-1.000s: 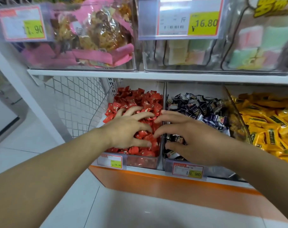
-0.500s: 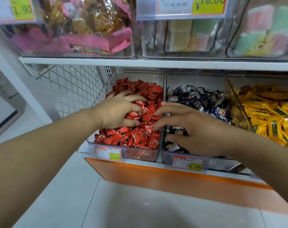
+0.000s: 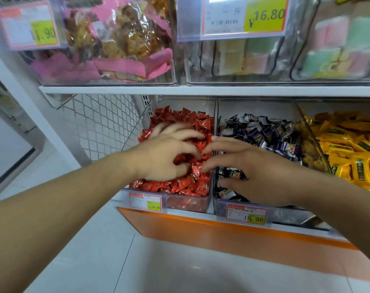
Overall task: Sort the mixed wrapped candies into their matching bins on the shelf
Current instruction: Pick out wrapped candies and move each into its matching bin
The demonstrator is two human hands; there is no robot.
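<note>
While both hands work at the divider between two clear plastic bins, the likeliest slip is a candy landing on the wrong side. The left hand [image 3: 165,153] sits in the clear bin of red foil-wrapped candies [image 3: 187,203], its fingers curled down into the pile and apparently pinching red wrappers, though the far fingers are blurred. The right hand [image 3: 249,172] lies over the near end of the clear bin of dark purple-and-silver wrapped candies [image 3: 285,214], fingers spread and loosely bent, its fingertips reaching across the divider to touch the red pile; whether it holds anything I cannot tell. Because the red heap stands high against the divider, a raking pull could spill red pieces right into the dark ones. To the far right, the yellow wrapped bars [image 3: 353,149] lie well apart.
</note>
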